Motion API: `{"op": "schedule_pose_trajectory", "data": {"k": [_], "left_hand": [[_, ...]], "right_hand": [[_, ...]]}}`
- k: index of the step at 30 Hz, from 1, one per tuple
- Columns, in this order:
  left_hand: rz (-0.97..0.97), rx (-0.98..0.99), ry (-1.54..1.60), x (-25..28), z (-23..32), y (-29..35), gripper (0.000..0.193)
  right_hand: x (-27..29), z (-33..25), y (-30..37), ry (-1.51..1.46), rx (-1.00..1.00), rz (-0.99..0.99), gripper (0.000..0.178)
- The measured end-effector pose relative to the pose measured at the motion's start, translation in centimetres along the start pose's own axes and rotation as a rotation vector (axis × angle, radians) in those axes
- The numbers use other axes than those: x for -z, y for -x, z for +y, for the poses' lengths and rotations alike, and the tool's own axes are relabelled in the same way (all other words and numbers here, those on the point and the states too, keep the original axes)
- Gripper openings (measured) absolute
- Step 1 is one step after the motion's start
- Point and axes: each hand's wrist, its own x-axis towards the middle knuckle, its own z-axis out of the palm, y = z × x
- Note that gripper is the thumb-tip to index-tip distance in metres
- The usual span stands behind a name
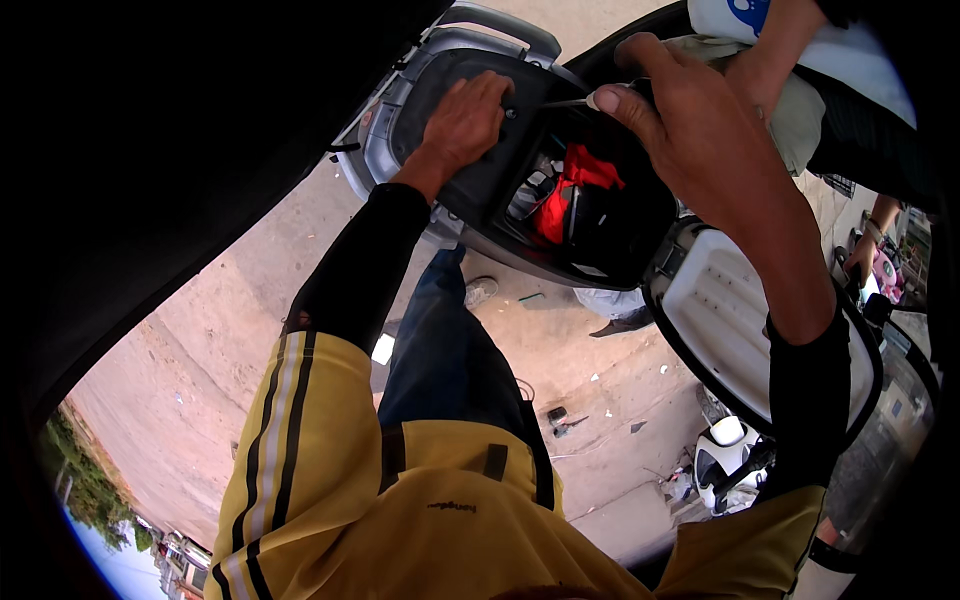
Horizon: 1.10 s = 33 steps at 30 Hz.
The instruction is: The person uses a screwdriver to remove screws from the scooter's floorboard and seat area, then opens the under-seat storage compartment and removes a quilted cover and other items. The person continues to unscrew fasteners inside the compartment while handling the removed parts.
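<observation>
Left hand (465,125): we are counting one, and it is resting with bent fingers on the dark panel (430,75); we are not able to tell if the fingertips are pinching something.
Right hand (700,130): this one is curling closed around one thin rod (568,103), with the thumb pressing along it.
Thin rod: it is looking like metal, straight and narrow, and is lying above the compartment (650,200), between the right thumb and the panel edge; we are not telling if its end is touching the panel.
Dark panel: we are seeing one, of matt black, plastic-looking material with rounded corners; one grey rail (505,22) is curving behind it.
Compartment: one deep black tub is standing open, with smooth walls.
Red cloth (553,215): two bright patches are showing in the compartment, soft and folded; we are not sure if they are one piece. Beside them, some clear, shiny wrapping (530,190) is lying crumpled.
Seat (715,310): one is leaning open, showing a white, shallow, tray-shaped underside with small dots and a black rim.
Other people: we are counting two more hands, one (750,90) just beyond our right hand, and one (862,258) at the far right, below a wristband (873,230).
White scooter (730,460): one, glossy and rounded, is standing at lower right on the dusty, pale ground (600,440).
</observation>
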Motion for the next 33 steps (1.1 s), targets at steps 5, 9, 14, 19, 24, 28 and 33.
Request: {"op": "schedule_pose_trajectory", "data": {"k": [5,9,14,19,24,28,33], "left_hand": [[0.119,0.008,0.046,-0.7,0.0,-0.4,0.019],[0.166,-0.046,0.040,-0.8,0.0,-0.2,0.016],[0.068,-0.029,-0.002,0.0,0.2,-0.5,0.012],[0.121,-0.085,-0.033,-0.2,0.2,-0.5,0.011],[0.079,-0.059,-0.055,-0.3,0.2,-0.4,0.012],[0.098,-0.058,-0.023,-0.3,0.4,-0.7,0.013],[0.097,-0.062,-0.009,-0.1,0.3,-0.5,0.013]], "right_hand": [[-0.3,-0.2,0.1,0.088,0.010,-0.007,0.026],[-0.5,0.1,0.1,-0.004,0.009,0.058,0.023],[-0.6,-0.6,0.2,0.097,0.021,-0.005,0.025],[-1.1,0.4,0.8,-0.231,0.156,0.200,0.029],[-0.1,-0.3,0.8,0.123,-0.120,-0.056,0.032],[-1.6,1.6,0.9,-0.152,0.251,0.313,0.031],[-1.0,0.1,1.6,0.027,-0.062,0.112,0.030]]}}
